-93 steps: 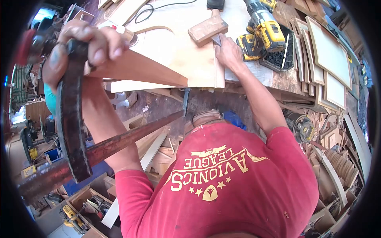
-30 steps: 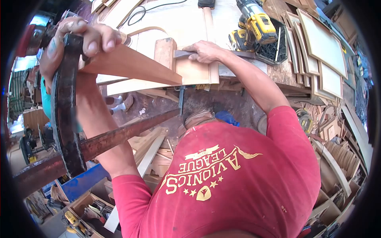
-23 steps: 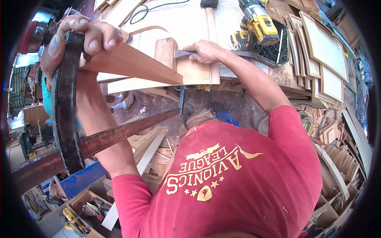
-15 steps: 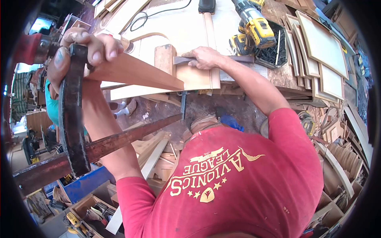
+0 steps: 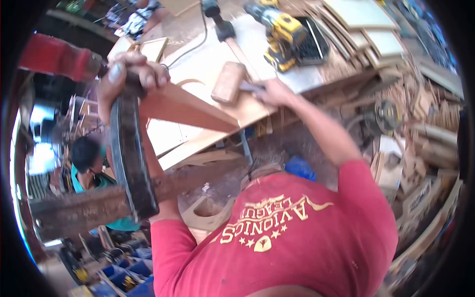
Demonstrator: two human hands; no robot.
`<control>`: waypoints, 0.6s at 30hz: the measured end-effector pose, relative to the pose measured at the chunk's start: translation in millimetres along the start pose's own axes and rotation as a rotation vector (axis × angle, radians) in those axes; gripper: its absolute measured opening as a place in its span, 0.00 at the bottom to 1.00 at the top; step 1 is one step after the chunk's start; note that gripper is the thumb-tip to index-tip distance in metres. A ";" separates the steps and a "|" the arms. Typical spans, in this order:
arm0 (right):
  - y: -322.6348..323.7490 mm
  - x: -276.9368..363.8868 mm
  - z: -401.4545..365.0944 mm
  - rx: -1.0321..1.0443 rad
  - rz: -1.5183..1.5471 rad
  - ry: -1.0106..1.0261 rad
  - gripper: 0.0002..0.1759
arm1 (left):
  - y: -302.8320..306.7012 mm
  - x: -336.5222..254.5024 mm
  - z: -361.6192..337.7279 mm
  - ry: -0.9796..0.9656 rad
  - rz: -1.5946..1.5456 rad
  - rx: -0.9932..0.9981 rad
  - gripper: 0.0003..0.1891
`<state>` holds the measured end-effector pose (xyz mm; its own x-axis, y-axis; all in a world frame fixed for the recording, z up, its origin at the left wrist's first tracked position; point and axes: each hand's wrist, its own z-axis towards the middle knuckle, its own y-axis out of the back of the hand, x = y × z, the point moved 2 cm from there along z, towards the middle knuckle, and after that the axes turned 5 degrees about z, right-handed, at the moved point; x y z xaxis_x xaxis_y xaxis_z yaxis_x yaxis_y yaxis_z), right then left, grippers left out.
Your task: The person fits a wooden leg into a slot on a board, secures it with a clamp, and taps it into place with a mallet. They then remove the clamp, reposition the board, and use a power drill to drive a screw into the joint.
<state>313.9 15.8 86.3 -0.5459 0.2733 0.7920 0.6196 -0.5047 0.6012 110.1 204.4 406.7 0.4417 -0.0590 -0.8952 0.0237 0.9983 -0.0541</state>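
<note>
My left hand (image 5: 131, 79) is wrapped around the upper end of a bar clamp (image 5: 131, 158), fingers bent over its dark metal jaw beside the red handle (image 5: 59, 57). Under those fingers is the near end of a wooden board (image 5: 193, 109), which stands on edge and reaches across to the bench edge. The clamp's long bar runs below the board. My right hand (image 5: 274, 93) is closed on the dark handle of a wooden mallet (image 5: 229, 83), close behind its head. That mallet head lies over the bench, just right of the board.
A pale sheet (image 5: 252, 37) covers part of the bench, with a yellow cordless drill (image 5: 287, 29) and a black tray (image 5: 312, 42) on it. Flat panels (image 5: 361, 15) are stacked at right. A person in teal (image 5: 91, 168) is at left. Wood offcuts (image 5: 420, 99) clutter the right side.
The whole view has tilted and shifted, bringing more of the person at left into sight. My left hand stays on the clamp, and the mallet remains in my right hand, its head now slanted in view.
</note>
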 end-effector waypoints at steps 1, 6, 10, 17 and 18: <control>10.9 32.6 7.2 0.124 -0.052 -0.137 0.27 | 3.0 0.0 -0.9 0.037 -0.011 -0.004 0.23; -17.2 55.6 45.9 0.419 -0.203 0.128 0.25 | -3.3 2.9 0.1 0.011 -0.036 -0.120 0.20; -33.0 41.9 54.6 0.424 -0.200 0.247 0.28 | -12.8 -1.6 -2.9 0.039 -0.003 -0.235 0.18; -21.9 40.5 73.2 0.509 -0.305 0.398 0.29 | -6.5 -4.7 -1.1 0.055 -0.038 -0.083 0.21; -8.7 54.9 71.0 0.558 -0.325 0.321 0.28 | -9.5 -5.1 -1.2 0.060 -0.042 -0.108 0.20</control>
<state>318.6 93.3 132.1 -0.8374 0.0410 0.5450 0.5465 0.0779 0.8338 106.5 195.2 411.3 0.3876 -0.1043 -0.9159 -0.0574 0.9889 -0.1369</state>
